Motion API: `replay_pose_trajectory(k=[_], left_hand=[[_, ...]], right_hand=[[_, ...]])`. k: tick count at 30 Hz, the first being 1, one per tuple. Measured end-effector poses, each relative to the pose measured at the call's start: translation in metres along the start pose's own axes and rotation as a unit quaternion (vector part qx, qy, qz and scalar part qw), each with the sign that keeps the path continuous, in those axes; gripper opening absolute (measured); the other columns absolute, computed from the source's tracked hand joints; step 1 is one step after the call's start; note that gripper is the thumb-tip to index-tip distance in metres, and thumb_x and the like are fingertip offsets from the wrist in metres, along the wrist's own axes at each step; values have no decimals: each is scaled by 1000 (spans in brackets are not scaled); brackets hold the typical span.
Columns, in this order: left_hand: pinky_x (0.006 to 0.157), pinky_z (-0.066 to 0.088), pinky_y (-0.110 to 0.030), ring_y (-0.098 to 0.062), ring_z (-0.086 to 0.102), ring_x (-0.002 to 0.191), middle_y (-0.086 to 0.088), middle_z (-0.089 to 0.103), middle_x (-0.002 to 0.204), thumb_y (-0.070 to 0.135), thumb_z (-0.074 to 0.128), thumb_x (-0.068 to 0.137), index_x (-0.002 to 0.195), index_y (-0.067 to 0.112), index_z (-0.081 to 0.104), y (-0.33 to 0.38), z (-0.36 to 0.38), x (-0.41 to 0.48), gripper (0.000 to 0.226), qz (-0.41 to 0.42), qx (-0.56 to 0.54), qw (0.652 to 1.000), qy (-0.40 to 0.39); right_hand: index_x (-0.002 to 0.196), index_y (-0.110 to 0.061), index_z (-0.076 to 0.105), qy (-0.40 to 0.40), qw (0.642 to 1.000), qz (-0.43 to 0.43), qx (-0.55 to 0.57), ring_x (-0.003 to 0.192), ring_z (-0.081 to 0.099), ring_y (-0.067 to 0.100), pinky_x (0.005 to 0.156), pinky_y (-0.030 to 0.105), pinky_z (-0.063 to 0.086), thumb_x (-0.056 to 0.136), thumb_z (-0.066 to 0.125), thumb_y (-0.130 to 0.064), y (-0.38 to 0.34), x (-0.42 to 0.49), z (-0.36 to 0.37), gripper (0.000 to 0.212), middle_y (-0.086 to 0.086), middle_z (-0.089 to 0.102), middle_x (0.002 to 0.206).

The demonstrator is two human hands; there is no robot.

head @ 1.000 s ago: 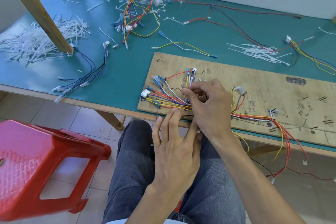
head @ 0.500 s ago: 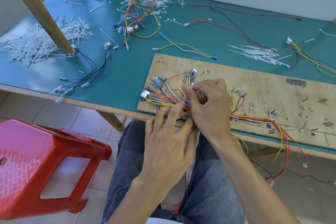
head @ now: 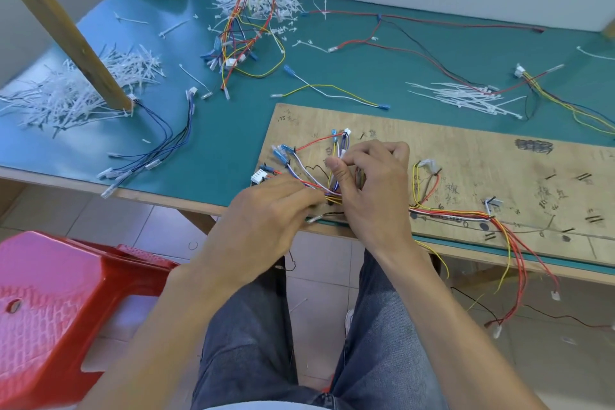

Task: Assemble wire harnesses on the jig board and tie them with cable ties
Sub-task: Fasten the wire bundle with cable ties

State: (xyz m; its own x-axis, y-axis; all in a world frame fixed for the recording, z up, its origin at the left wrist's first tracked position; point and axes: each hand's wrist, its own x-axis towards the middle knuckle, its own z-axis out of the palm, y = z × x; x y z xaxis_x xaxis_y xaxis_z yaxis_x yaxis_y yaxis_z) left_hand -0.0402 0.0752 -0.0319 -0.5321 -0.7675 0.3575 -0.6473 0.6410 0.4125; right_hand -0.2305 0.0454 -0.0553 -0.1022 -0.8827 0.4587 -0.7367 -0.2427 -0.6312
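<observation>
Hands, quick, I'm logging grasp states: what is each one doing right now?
Left hand: at the wire bundle, blurred; grip cannot be told.
Right hand: closed, pinching the wire bundle.

Faded grey-blue jeans [head: 382, 336], bare forearms [head: 446, 306] (a sliver of white shirt hem [head: 266, 407])

One person's two hands, the left hand [head: 266, 210] and right hand [head: 372, 190], at one wooden jig board [head: 466, 156] on one green table [head: 233, 130], beside one red stool [head: 50, 309]; three heaps of white cable ties [head: 66, 96] and one blue wire bundle [head: 152, 163]
</observation>
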Motion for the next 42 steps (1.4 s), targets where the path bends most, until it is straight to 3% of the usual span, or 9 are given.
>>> replay_pose_trajectory(k=[3, 10, 13, 16, 19, 24, 27, 37, 42], left_hand=[[78, 56, -44, -24, 63, 96, 0, 70, 102, 9, 69, 99, 107, 12, 73, -3, -1, 4, 10, 29, 14, 999, -12], [82, 56, -44, -26, 60, 100, -2, 69, 107, -1, 68, 97, 108, 10, 74, -8, 5, 6, 16, 55, 25, 998, -9], [78, 56, -46, -28, 58, 101, -4, 67, 107, -1, 66, 97, 107, 9, 74, -10, 5, 8, 16, 63, 25, 998, -8], [72, 55, -48, -28, 55, 98, -5, 62, 102, -2, 67, 96, 103, 8, 75, -13, 4, 9, 14, 66, 30, 997, 1], [68, 54, -48, -29, 54, 94, -7, 59, 98, 4, 63, 99, 101, 9, 77, -14, 3, 9, 14, 59, 41, 997, 12], [70, 48, -44, -28, 53, 87, -7, 58, 92, 6, 65, 98, 100, 11, 80, -12, 4, 9, 16, 65, 71, 995, 34], [72, 41, -40, -26, 50, 89, -2, 56, 94, 19, 65, 101, 103, 17, 78, -13, 3, 6, 14, 65, 76, 995, 31], [75, 38, -44, -24, 53, 96, 6, 58, 103, 36, 68, 99, 118, 27, 77, -22, 9, 0, 22, 65, 83, 994, 21], [75, 33, -39, -20, 51, 98, 11, 59, 103, 41, 65, 101, 112, 29, 80, -24, 12, 3, 21, 79, 101, 991, 30]], right_hand=[[88, -14, 76, 11, 1000, -5, -12, 107, 42, 23, 92, 22, 34, 101, 70, -34, 2, 0, 3, 24, -4, 67, 104], [87, -13, 74, 41, 999, -6, -35, 101, 37, 20, 86, 27, 38, 103, 67, -36, 1, -2, 8, 28, -1, 61, 103], [89, -14, 75, 18, 998, -5, -54, 102, 39, 24, 86, 34, 43, 104, 64, -39, 1, -1, 9, 31, 1, 57, 105], [85, -16, 75, 28, 999, 19, -26, 101, 39, 22, 87, 31, 39, 103, 65, -40, 1, 1, 10, 31, -1, 55, 102], [82, -17, 75, 47, 998, 37, -4, 99, 38, 21, 87, 30, 38, 102, 68, -39, 0, 1, 8, 31, -3, 55, 99], [84, -19, 78, 9, 998, 18, -59, 100, 40, 24, 84, 41, 44, 103, 64, -44, -1, -2, 9, 35, -5, 56, 101], [84, -23, 79, -3, 997, 26, -71, 100, 39, 23, 83, 45, 45, 103, 62, -48, -3, 0, 9, 36, -8, 56, 101], [77, -24, 82, 27, 998, 43, 23, 98, 41, 18, 82, 19, 35, 88, 85, -35, -1, -3, 0, 16, -8, 60, 91], [79, -27, 81, 26, 997, 44, 54, 98, 46, 20, 81, 22, 39, 86, 86, -37, -1, -4, -6, 13, -10, 61, 90]])
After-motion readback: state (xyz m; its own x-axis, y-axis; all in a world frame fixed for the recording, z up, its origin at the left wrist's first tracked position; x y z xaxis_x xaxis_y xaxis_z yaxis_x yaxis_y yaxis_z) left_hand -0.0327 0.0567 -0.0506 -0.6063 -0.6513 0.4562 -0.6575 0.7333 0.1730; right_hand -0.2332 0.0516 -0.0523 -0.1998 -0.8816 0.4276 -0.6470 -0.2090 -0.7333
